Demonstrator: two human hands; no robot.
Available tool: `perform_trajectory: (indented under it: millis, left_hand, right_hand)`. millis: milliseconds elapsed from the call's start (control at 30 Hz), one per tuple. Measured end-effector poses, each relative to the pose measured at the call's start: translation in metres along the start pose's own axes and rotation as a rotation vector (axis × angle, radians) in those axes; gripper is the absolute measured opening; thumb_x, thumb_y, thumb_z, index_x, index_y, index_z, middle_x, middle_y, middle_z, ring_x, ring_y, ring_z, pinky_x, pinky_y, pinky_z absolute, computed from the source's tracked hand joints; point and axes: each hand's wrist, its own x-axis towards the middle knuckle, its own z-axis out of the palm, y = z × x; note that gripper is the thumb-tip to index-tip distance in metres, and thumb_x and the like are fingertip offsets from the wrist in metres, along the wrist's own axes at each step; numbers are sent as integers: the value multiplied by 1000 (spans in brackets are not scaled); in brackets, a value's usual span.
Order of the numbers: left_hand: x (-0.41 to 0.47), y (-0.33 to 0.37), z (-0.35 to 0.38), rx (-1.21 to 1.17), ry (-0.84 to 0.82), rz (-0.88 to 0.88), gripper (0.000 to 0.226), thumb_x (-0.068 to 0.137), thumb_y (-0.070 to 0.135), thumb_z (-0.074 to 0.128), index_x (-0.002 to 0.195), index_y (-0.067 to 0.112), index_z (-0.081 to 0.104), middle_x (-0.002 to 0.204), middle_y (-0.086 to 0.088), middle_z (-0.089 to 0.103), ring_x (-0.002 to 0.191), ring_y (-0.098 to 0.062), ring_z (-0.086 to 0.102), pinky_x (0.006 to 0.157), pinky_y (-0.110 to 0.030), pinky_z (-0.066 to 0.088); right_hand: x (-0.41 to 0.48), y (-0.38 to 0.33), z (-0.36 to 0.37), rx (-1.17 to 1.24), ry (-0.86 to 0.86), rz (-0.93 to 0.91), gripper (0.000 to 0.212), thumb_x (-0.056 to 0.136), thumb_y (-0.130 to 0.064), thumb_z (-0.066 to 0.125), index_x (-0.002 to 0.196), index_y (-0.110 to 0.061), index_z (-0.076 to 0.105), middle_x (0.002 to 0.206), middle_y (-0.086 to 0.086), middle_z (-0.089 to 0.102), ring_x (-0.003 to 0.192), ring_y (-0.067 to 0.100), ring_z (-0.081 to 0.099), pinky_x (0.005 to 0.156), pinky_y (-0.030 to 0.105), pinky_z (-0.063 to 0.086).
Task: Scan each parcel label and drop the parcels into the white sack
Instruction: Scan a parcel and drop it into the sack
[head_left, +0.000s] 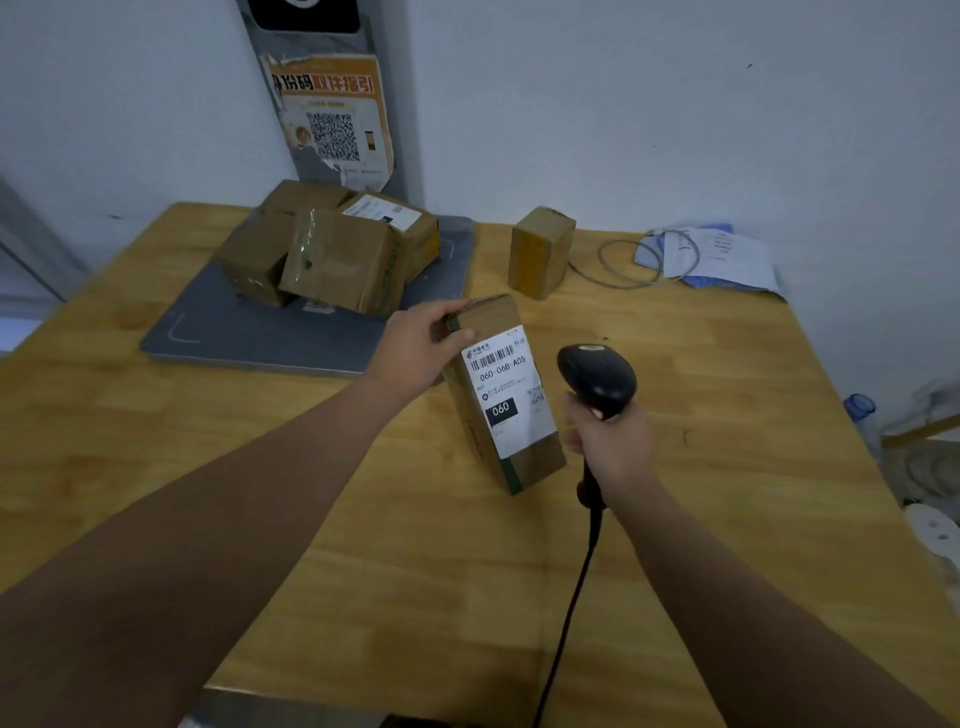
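Note:
My left hand (415, 345) grips the far end of a brown cardboard parcel (501, 400), tilted above the wooden table (363, 545) with its white label (506, 387) facing up. My right hand (610, 447) holds a black corded barcode scanner (597, 379) just right of the parcel, its head beside the label. A heap of several brown parcels (332, 249) lies on a grey platform scale (249, 332) at the back left. One more parcel (540, 252) stands alone at the back centre. No white sack is in view.
A grey cable loop (631, 260) and papers (717, 257) lie at the table's back right by the wall. A poster with a QR code (332, 119) hangs on the scale's post. A bottle (862, 410) and clutter sit beyond the table's right edge.

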Motion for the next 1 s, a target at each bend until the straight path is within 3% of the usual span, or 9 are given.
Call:
perform_trajectory:
  millis: [67,133,333,567,667,800,1000]
  left_hand:
    - [-3,3,1,-29,-11,-4,44,92,24,64,134,15,56,131,-2,59,120,-12,50,98,-18,36]
    - [-4,8,2,-59,-26,-3,44,92,22,64,135,14,56,133,-3,57,122,-12,50,95,-16,35]
    - [-7,13,-2,-92,-31,-34,43,94,19,62,135,11,55,129,-7,59,112,-9,51,95,-21,41]
    - [-5,17,-1,-53,-78,-43,38,99,19,52,136,8,53,131,-13,60,121,-29,54,101,-36,43]
    - [-4,16,0,-56,-70,-61,38,100,19,51,136,10,53,131,-11,59,123,-26,53,101,-34,43]
    - [-4,13,-1,-67,-63,-53,37,100,18,51,136,10,53,133,-7,58,123,-16,52,99,-23,41]
    - [-6,14,1,-56,-51,-25,38,100,18,51,136,7,53,132,-8,59,123,-18,53,103,-29,42]
  right_hand:
    - [-12,-11,-10,-14,-135,-36,16,88,-16,68,74,-10,63,64,5,63,51,14,59,54,29,51]
    - [-22,-19,-17,-51,-210,-67,21,87,-14,69,69,-5,62,58,7,59,45,12,53,49,24,45]
    - [-40,-21,-6,-188,-177,-108,33,82,-26,74,57,-16,56,44,-8,50,45,9,46,51,23,41]
    - [-48,-20,1,-198,-180,-56,22,85,-18,71,69,-7,62,56,5,53,50,14,47,55,29,41]
    - [-51,-16,-1,-189,-154,-27,18,84,-14,69,84,4,64,62,10,53,55,18,49,56,32,41]
    - [-59,-10,-5,-193,-150,9,13,84,-10,67,84,2,64,59,7,53,49,15,49,47,22,42]
    - [-65,-2,-6,-160,-149,15,9,84,-9,67,76,-6,63,52,1,52,38,4,47,41,15,41]
